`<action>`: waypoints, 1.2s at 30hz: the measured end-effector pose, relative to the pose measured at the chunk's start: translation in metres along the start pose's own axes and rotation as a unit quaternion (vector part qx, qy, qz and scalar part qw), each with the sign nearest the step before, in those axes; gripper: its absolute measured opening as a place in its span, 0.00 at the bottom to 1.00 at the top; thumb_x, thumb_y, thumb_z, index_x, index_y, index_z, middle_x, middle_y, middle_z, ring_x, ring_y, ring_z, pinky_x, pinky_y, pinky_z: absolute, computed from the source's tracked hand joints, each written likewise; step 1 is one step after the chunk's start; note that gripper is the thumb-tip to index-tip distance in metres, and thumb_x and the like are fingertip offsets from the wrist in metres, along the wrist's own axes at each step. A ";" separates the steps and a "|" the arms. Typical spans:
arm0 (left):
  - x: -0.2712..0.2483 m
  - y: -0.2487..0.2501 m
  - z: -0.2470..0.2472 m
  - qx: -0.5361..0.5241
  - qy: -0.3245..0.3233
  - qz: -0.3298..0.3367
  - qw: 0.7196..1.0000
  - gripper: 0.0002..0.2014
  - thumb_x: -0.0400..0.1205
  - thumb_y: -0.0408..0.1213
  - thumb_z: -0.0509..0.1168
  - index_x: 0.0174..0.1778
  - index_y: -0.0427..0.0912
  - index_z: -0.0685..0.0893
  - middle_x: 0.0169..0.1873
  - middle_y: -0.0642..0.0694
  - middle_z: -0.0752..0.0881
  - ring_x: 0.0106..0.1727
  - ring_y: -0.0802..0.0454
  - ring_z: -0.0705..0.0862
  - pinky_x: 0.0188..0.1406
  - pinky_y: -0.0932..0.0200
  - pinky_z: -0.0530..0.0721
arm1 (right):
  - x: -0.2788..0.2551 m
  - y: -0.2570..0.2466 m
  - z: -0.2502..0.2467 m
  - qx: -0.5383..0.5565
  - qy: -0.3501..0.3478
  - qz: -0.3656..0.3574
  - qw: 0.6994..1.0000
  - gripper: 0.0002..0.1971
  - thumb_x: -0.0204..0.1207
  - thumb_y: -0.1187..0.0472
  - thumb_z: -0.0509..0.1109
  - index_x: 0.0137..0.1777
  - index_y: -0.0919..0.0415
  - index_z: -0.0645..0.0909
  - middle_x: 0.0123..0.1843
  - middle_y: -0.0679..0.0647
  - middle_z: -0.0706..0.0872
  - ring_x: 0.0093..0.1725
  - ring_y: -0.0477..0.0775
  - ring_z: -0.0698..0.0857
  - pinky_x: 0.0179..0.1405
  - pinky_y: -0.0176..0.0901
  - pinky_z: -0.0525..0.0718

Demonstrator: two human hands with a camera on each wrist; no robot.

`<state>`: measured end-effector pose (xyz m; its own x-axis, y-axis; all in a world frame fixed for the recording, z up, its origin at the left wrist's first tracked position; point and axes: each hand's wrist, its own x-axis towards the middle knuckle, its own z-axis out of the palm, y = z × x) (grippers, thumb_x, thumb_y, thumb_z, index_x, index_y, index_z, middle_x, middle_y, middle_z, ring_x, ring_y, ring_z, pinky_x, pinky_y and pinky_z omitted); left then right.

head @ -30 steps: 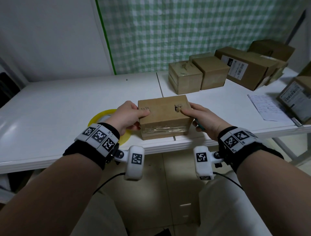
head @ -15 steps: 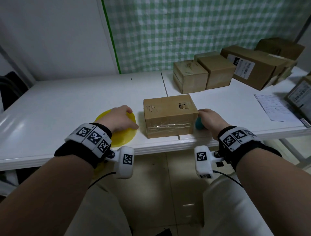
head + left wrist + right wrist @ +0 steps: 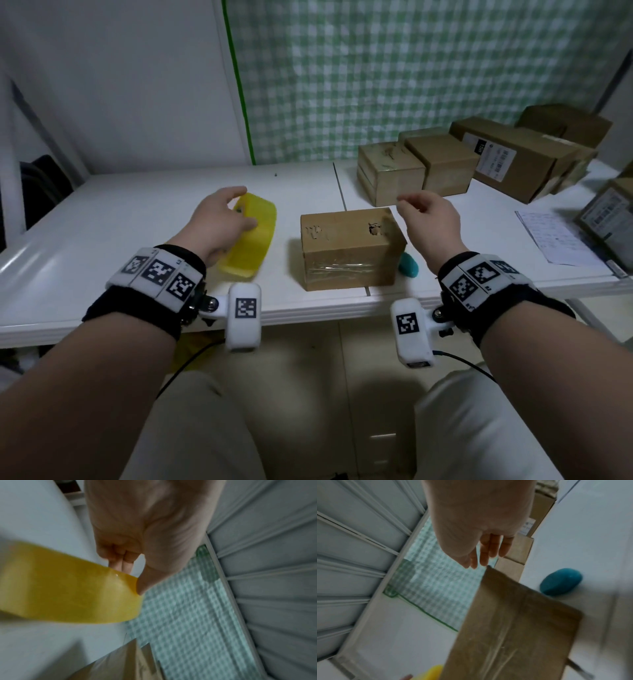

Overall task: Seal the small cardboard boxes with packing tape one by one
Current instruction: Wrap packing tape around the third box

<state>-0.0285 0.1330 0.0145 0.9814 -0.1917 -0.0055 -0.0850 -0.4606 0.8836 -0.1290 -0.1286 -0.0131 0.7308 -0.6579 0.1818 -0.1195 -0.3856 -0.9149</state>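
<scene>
Left grip [image 3: 219, 222] clasps the tape roll [image 3: 251, 236]; right grip [image 3: 426, 216] hovers empty, fingers relaxed, over the box [image 3: 346, 253] near the tabletop's [image 3: 137, 219] front edge: find the tape end first

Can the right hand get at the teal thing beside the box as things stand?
Probably yes. The right hand hovers empty above the box's far right corner, and the teal thing lies uncovered on the table just right of the box, with nothing over it.

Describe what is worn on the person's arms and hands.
Bare forearms, no sleeves or gloves. Each wrist has a black band topped with white square-code tags. A white camera pod, also tagged, hangs below each, trailing a thin black cable.
</scene>
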 end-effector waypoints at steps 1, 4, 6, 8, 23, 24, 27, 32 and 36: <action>-0.004 0.004 -0.003 -0.057 -0.002 0.005 0.998 0.30 0.79 0.26 0.68 0.77 0.47 0.70 0.47 0.40 0.84 0.45 0.47 0.85 0.37 0.59 0.82 | -0.002 -0.009 0.002 0.014 -0.004 -0.020 1.000 0.08 0.78 0.58 0.66 0.54 0.54 0.85 0.48 0.48 0.85 0.50 0.50 0.83 0.54 0.45 0.83; -0.017 0.021 -0.010 -0.159 -0.037 0.033 0.986 0.31 0.80 0.24 0.65 0.78 0.47 0.67 0.37 0.47 0.83 0.33 0.56 0.84 0.30 0.63 0.82 | -0.010 -0.034 0.007 0.045 -0.074 -0.060 0.994 0.08 0.79 0.55 0.67 0.50 0.56 0.85 0.42 0.45 0.85 0.43 0.45 0.81 0.40 0.37 0.79; -0.023 0.032 -0.011 -0.196 -0.077 0.052 0.976 0.34 0.79 0.22 0.64 0.80 0.50 0.64 0.40 0.47 0.85 0.33 0.59 0.86 0.30 0.63 0.83 | -0.015 -0.047 0.009 0.051 -0.148 -0.068 0.985 0.12 0.80 0.51 0.66 0.52 0.56 0.86 0.44 0.45 0.86 0.44 0.44 0.82 0.44 0.38 0.80; -0.028 0.042 -0.010 -0.205 -0.109 0.071 0.970 0.38 0.79 0.21 0.64 0.81 0.53 0.60 0.45 0.47 0.86 0.37 0.58 0.87 0.32 0.63 0.83 | -0.020 -0.057 0.009 0.053 -0.203 -0.077 0.975 0.15 0.80 0.48 0.65 0.56 0.56 0.85 0.49 0.46 0.87 0.50 0.44 0.82 0.51 0.41 0.80; -0.053 0.067 0.024 -0.059 -0.255 0.234 0.936 0.53 0.68 0.15 0.72 0.82 0.56 0.56 0.49 0.40 0.77 0.49 0.49 0.84 0.44 0.63 0.84 | -0.021 -0.078 -0.011 0.223 -0.304 0.049 0.925 0.18 0.80 0.41 0.61 0.41 0.55 0.76 0.20 0.44 0.77 0.34 0.50 0.77 0.65 0.55 0.76; -0.053 0.067 0.025 -0.063 -0.255 0.233 0.936 0.52 0.69 0.15 0.72 0.82 0.56 0.56 0.49 0.41 0.77 0.49 0.50 0.84 0.43 0.62 0.84 | -0.022 -0.078 -0.013 0.227 -0.300 0.050 0.925 0.15 0.80 0.44 0.62 0.40 0.55 0.77 0.20 0.44 0.77 0.33 0.50 0.77 0.63 0.54 0.76; -0.052 0.067 0.028 -0.086 -0.249 0.225 0.938 0.50 0.70 0.17 0.72 0.81 0.58 0.58 0.48 0.45 0.78 0.47 0.52 0.85 0.46 0.55 0.87 | -0.025 -0.079 -0.017 0.233 -0.301 0.040 0.924 0.11 0.80 0.50 0.65 0.38 0.54 0.78 0.21 0.45 0.76 0.30 0.48 0.75 0.55 0.50 0.76; -0.050 0.067 0.032 -0.138 -0.234 0.204 0.940 0.47 0.71 0.16 0.70 0.81 0.56 0.60 0.45 0.48 0.79 0.43 0.56 0.87 0.50 0.51 0.87 | -0.030 -0.079 -0.019 0.211 -0.318 0.004 0.924 0.08 0.80 0.55 0.66 0.39 0.55 0.79 0.23 0.43 0.78 0.33 0.49 0.76 0.52 0.49 0.74; -0.050 0.068 0.032 -0.166 -0.230 0.185 0.941 0.44 0.73 0.18 0.70 0.80 0.55 0.62 0.47 0.47 0.82 0.45 0.51 0.89 0.51 0.49 0.88 | -0.032 -0.076 -0.017 0.210 -0.322 -0.006 0.923 0.06 0.79 0.56 0.67 0.42 0.56 0.80 0.25 0.44 0.78 0.33 0.49 0.74 0.48 0.46 0.73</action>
<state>-0.0887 0.0830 0.0597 0.7107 -0.6753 0.1973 -0.2729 -0.0061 0.9620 -0.1549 -0.0899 0.0568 0.9946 -0.0813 0.0641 0.0629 -0.0174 -0.9979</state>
